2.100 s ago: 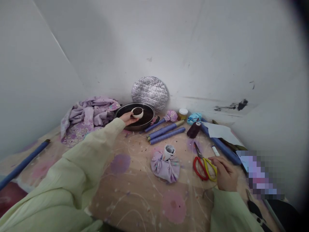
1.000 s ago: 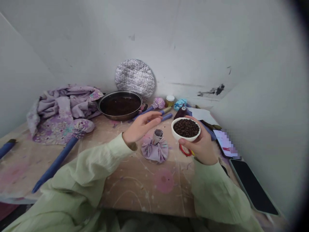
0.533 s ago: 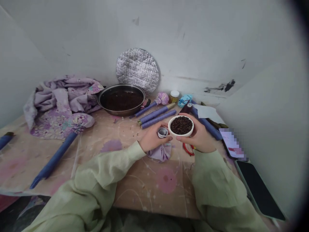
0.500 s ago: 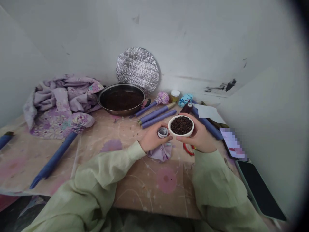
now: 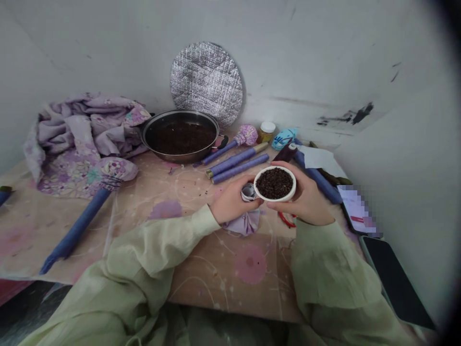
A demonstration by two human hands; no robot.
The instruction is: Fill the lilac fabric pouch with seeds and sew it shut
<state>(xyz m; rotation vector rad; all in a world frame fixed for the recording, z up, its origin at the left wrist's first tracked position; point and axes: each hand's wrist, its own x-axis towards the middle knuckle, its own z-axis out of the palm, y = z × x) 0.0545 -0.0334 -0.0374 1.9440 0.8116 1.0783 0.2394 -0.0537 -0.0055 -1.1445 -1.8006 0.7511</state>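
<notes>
**Bowl:** small white ceramic bowl, w/ dark beans filling it nearly to the rim. You hold it in front of and to the right of the steel pan.

**Handling:** judging by looks, it's stiff, fairly light, and fragile if dropped. Glaze is prob slippery. Beans are loose, so keep it level. Best hold is cupped under the base, not pinched at the rim.

**L hand:** your fingers are narrow, closed together against the bowl's lower left side.

**R hand:** your fingers wrap up the bowl's right side, w/ your thumb under the front. Bowl sits btwn both hands.

**Below hands:** lilac cloth bundle w/ rolled white strip, in front of the pan. Red scissor handles are partly hidden, front right of the pan.

**Behind bowl:** blue rods lie right of the pan; jar w/ white lid too.

**Surface:** paint-spattered board, looks hard and flat, w/ stray specks around the pan.

**Room:** white walls close in; quilted foil disc leans behind the pan, floral cloth heaped left of it.
</notes>
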